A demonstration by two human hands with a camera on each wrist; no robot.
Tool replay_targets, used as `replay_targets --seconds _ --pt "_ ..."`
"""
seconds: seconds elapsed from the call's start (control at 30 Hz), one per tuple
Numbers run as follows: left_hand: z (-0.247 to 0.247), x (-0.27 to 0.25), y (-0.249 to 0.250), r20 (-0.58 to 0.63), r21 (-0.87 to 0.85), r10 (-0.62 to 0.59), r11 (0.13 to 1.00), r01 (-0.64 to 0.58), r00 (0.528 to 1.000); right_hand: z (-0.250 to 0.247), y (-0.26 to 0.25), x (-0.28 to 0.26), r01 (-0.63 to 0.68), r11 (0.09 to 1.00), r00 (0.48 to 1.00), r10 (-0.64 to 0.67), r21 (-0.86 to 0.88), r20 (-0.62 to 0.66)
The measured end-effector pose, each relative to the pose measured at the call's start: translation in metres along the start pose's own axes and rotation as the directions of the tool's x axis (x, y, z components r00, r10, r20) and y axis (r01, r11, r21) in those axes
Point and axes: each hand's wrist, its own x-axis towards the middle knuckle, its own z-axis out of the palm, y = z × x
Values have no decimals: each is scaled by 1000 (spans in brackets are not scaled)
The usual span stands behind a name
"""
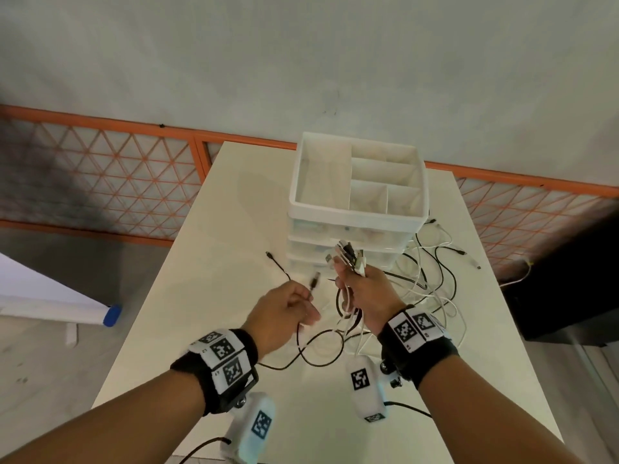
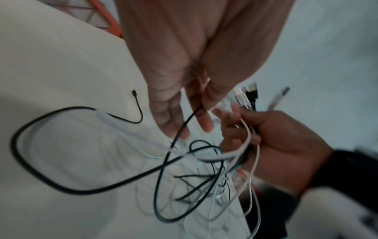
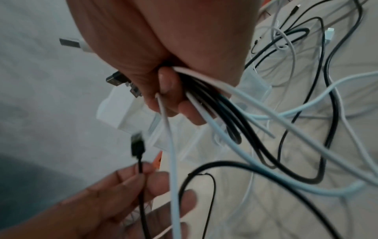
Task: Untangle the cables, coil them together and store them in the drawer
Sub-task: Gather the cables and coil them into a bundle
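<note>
My right hand (image 1: pixel 360 289) grips a bundle of black and white cables (image 3: pixel 206 97) just below their USB plugs (image 1: pixel 346 257), which stick up above the fist. Their loose lengths trail down and right in a tangle (image 1: pixel 432 279) on the white table (image 1: pixel 201 313). My left hand (image 1: pixel 291 309) pinches one black cable (image 3: pixel 141 168) just under its USB plug (image 1: pixel 315 281), a little left of the right hand. That cable loops down over the table (image 2: pixel 40 177); its other small plug (image 1: pixel 268 254) lies at the left of the drawer unit (image 1: pixel 355 236).
The white drawer unit stands at the back of the table, with an open divided tray (image 1: pixel 358 182) on top and its drawers pushed in. An orange lattice railing (image 1: pixel 100 175) runs behind the table. Table edges fall away left and right.
</note>
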Motion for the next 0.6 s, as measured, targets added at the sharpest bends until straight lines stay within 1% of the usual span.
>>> replay_targets --seconds 0.07,0.1,0.13,0.23,0.3,0.37,0.4,0.47,0.53,0.6 --pt "-9 1 8 -106 -9 -10 1000 9 994 -7 -5 -8 31 999 998 -32 15 56" --pt "-13 2 13 -140 -31 -19 999 15 990 -12 -6 -10 45 999 995 -46 13 84" --pt "-15 2 19 -145 -79 -37 997 25 989 -15 -8 -14 67 998 992 -66 -7 108" --pt "-10 -1 40 -34 -264 -87 962 75 996 -19 -14 -25 200 975 963 -177 -96 203" --pt "-1 -3 51 31 -292 -90 952 95 995 -16 -18 -31 255 961 940 -219 -110 262" --pt "7 -5 59 67 -295 -77 951 94 995 -14 -22 -35 271 954 930 -225 -128 292" --pt "10 -6 61 71 -291 -73 952 91 995 -14 -25 -36 304 937 925 -249 -169 287" --pt "12 -6 63 51 -219 -56 973 66 997 -15 -30 -39 355 906 916 -288 -230 280" --pt "13 -7 62 47 -162 -27 986 34 999 -17 -31 -39 332 911 928 -269 -244 259" --pt "13 -7 63 44 -167 -5 986 12 999 -17 -31 -40 333 907 932 -274 -259 239"
